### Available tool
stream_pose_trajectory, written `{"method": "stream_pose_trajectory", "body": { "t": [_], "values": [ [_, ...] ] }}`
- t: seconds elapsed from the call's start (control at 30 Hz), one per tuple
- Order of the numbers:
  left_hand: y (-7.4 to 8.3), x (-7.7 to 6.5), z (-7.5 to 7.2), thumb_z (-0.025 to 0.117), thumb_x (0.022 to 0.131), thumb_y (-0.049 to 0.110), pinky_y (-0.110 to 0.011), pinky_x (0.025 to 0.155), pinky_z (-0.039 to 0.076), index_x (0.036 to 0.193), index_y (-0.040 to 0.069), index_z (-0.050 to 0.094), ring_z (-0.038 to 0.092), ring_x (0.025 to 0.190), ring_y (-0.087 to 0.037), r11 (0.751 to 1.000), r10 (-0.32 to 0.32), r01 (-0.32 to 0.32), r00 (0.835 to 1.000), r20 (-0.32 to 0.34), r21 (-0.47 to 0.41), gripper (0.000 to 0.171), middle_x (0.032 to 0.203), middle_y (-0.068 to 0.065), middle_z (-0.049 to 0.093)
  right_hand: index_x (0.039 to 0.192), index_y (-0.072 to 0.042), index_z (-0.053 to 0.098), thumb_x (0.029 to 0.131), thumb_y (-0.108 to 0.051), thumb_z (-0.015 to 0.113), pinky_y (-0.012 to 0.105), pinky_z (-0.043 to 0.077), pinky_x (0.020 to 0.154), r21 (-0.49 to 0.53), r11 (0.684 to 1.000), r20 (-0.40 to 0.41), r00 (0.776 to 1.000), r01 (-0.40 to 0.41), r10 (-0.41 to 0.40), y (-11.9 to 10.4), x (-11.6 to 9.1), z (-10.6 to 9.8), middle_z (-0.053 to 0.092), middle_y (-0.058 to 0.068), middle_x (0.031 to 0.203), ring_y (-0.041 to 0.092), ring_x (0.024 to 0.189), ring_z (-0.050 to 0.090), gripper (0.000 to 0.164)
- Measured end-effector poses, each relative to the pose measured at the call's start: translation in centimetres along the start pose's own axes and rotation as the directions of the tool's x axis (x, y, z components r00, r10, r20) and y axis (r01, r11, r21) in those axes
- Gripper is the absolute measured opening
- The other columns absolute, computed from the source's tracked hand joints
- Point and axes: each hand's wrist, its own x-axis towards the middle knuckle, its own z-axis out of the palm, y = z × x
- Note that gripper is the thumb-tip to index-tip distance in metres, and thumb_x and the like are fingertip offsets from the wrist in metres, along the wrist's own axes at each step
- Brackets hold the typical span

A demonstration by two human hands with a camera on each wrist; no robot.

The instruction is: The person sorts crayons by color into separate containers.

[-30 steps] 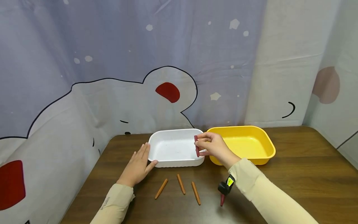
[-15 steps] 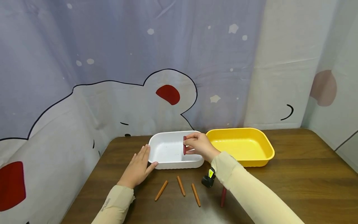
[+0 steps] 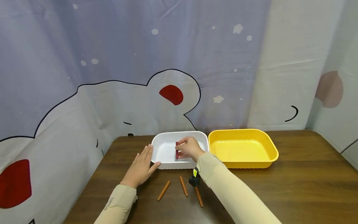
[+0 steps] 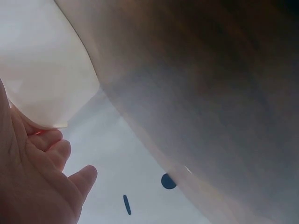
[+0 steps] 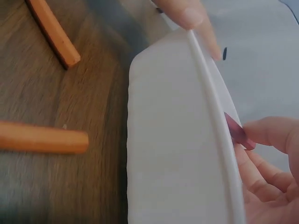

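My right hand (image 3: 191,147) pinches a dark red crayon (image 3: 176,150) between thumb and fingers, over the inside of a white basin (image 3: 179,165). In the right wrist view the crayon (image 5: 238,132) shows just past the basin's rim (image 5: 217,107), its lower part hidden by the wall. My left hand (image 3: 139,168) lies with straight fingers along the basin's left side, thumb at the front rim. The left wrist view shows the fingers of that hand (image 4: 44,172) against the basin (image 4: 42,60).
On the wooden table (image 3: 302,174), in front of the white basin, lie three orange-brown crayons, one of them (image 3: 163,190) leftmost. A yellow basin (image 3: 243,165) stands right beside the white one. Behind hangs a printed curtain (image 3: 123,56).
My right hand has carried the dark red crayon left and down, from the white basin's right edge to its middle. My right sleeve now covers another red crayon on the table. My left hand stays put.
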Motion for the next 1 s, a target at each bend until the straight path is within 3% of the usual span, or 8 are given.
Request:
{"method": "stream_pose_trajectory", "body": {
  "t": [0.3,0.53,0.73,1.0],
  "values": [
    [0.2,-0.1,-0.1,0.051,0.104,0.049,-0.062,0.118,0.024,0.157,-0.008,0.022,0.022,0.152,-0.038,1.000,-0.015,0.015,1.000,0.022,-0.014,0.083,0.163,-0.024,0.024,0.111,0.011,0.060,0.092,0.003,0.067,0.032,0.062,0.061,0.022,1.000,-0.023,1.000,-0.005,0.005,0.6,0.9,1.6,0.068,0.019,0.086,0.016,0.056,0.067,0.022],
    [0.2,-0.2,-0.3,0.052,0.104,0.047,-0.062,0.118,0.025,0.156,-0.009,0.024,0.023,0.152,-0.038,1.000,-0.015,0.015,1.000,0.000,-0.024,0.082,0.163,-0.025,0.026,0.113,0.010,0.060,0.091,0.003,0.064,0.033,0.062,0.064,-0.005,1.000,-0.022,1.000,0.019,-0.019,0.6,0.7,1.5,0.068,0.019,0.090,0.019,0.061,0.069,0.024],
    [0.3,-0.2,-0.5,0.053,0.104,0.047,-0.063,0.117,0.026,0.156,-0.010,0.025,0.024,0.151,-0.040,1.000,-0.007,0.007,1.000,-0.016,-0.021,0.081,0.162,-0.026,0.027,0.115,0.010,0.064,0.091,0.000,0.063,0.032,0.062,0.067,-0.123,0.982,0.021,0.990,0.141,-0.139,-0.2,-0.4,0.2,0.069,0.020,0.091,0.024,0.072,0.071,0.026],
    [0.2,-0.1,-0.2,0.050,0.104,0.050,-0.061,0.118,0.025,0.157,-0.008,0.023,0.023,0.152,-0.038,1.000,-0.012,0.012,1.000,-0.003,-0.014,0.083,0.163,-0.024,0.025,0.113,0.003,0.068,0.093,-0.003,0.063,0.030,0.061,0.069,-0.288,0.902,0.086,0.947,0.322,-0.311,-1.2,-3.0,-1.7,0.071,0.017,0.092,0.024,0.075,0.071,0.022]
  ]
}}
